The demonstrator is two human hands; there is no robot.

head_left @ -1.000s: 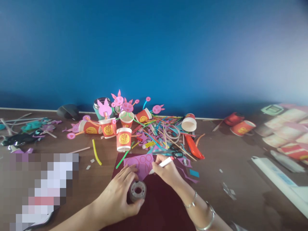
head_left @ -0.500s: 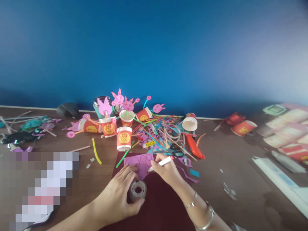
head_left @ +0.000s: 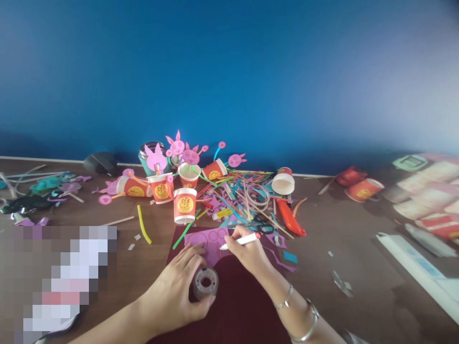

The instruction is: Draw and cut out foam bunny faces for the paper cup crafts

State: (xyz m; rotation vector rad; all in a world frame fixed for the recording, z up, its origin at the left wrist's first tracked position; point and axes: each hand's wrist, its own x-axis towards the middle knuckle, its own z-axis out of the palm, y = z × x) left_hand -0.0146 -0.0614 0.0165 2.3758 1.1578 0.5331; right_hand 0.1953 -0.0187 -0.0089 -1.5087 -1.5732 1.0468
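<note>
My left hand (head_left: 175, 291) curls round a small grey tape roll (head_left: 205, 282) that lies on a dark red sheet (head_left: 244, 306), thumb and fingers gripping its sides. My right hand (head_left: 247, 253) pinches a white pen with a red cap (head_left: 241, 241), its tip resting on a purple paper (head_left: 211, 241) drawn with circles, just beyond the roll. Two bracelets sit on my right wrist.
Red paper cups (head_left: 185, 205) with pink bunny cut-outs (head_left: 175, 145) stand behind the sheet beside a heap of coloured sticks (head_left: 244, 193), scissors (head_left: 261, 224) and an orange-red tool (head_left: 290, 220). More cups (head_left: 360, 188) and boxes (head_left: 430, 191) lie at right. A blurred patch covers the lower left.
The pen tip has slid a little up and away across the purple paper. My left hand stays on the tape roll.
</note>
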